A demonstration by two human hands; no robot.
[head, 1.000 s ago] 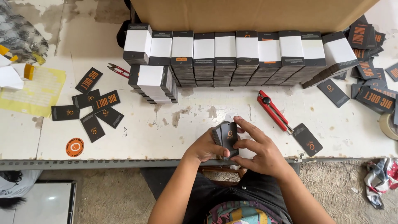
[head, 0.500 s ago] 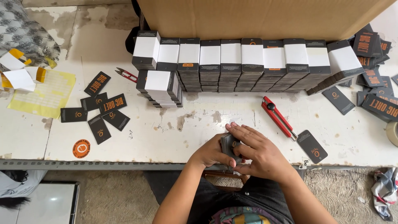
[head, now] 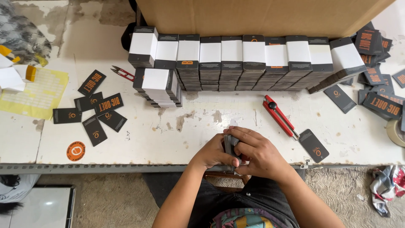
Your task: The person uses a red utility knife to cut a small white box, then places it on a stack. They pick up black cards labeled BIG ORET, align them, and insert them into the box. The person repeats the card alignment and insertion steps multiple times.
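Observation:
Both my hands meet at the near edge of the white worktable (head: 211, 126). My left hand (head: 213, 153) grips a small stack of dark cards (head: 230, 145) from the left, held on edge. My right hand (head: 257, 153) wraps over the stack from the right, fingers curled across its top. Most of the stack is hidden by my fingers. A single dark tag (head: 314, 145) lies on the table just right of my right hand.
A long row of banded dark card bundles (head: 253, 63) stands along a cardboard box (head: 261, 17) at the back. A red utility knife (head: 279, 116), red snips (head: 123, 72), loose dark tags (head: 95, 112) at left, a tag heap (head: 377, 90) at right, a yellow sheet (head: 36, 93), an orange sticker (head: 76, 150).
My hands closed tighter around the card stack and turned it more on edge; my right fingers now cover it. The view shifted slightly.

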